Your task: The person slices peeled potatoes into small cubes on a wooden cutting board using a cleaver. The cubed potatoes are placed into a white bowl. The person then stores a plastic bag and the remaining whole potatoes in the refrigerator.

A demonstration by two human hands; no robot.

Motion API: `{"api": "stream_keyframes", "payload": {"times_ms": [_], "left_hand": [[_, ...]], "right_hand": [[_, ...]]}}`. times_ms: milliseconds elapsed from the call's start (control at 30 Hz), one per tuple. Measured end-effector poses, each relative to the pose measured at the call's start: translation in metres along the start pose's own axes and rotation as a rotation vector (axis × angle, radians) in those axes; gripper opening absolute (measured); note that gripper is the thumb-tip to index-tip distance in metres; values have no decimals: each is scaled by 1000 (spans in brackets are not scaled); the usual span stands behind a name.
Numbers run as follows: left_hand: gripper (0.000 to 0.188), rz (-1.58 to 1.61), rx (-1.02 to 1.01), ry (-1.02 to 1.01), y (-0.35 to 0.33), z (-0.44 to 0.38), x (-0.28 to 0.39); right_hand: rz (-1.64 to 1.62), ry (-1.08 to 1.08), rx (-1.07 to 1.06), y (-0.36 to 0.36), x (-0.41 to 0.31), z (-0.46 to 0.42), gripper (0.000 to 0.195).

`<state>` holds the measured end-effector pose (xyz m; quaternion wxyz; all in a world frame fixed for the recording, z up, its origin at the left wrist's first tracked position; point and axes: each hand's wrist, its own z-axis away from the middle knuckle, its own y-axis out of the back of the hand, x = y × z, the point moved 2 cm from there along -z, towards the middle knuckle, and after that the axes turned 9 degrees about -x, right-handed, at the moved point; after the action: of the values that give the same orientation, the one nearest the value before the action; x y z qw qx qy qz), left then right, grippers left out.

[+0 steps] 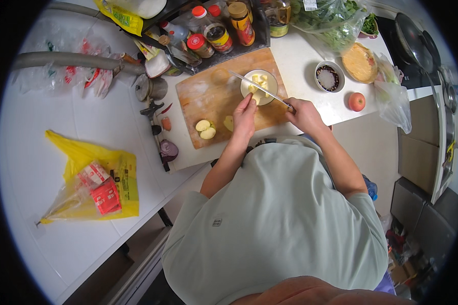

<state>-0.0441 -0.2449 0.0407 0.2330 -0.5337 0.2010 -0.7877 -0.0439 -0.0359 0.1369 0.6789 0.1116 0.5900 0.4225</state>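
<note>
My right hand [305, 115] grips the handle of a kitchen knife [266, 91], its blade slanting up and left across a white bowl [245, 88]. Pale yellow apple pieces [264, 81] lie in that bowl. Just under the blade, at the bowl's near edge, my left hand [245, 119] pinches a pale piece of apple [256, 98] between thumb and fingers. The bowl stands on a wooden cutting board [202, 89]. Cut apple pieces [207, 132] rest at the board's lower left, and another pale slice [228, 122] lies partly hidden beside my left hand.
Behind the board, a black rack [229, 53] holds sauce bottles. To the right are a bowl of dark and white contents [327, 77], a whole apple [357, 101] and bagged greens [330, 26]. A cut red onion [168, 150] sits left of the board; a yellow bag [128, 183] lies farther left.
</note>
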Motion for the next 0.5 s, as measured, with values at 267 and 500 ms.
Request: {"api": "stream_keyframes", "payload": {"times_ms": [267,500], "left_hand": [[12,418,18,273,19,-5,-9],[12,450,111,243,9,-3,-3]], "right_hand": [[164,237,114,-8,-7,7,27],[196,246,107,-9,-8,8,27]]}}
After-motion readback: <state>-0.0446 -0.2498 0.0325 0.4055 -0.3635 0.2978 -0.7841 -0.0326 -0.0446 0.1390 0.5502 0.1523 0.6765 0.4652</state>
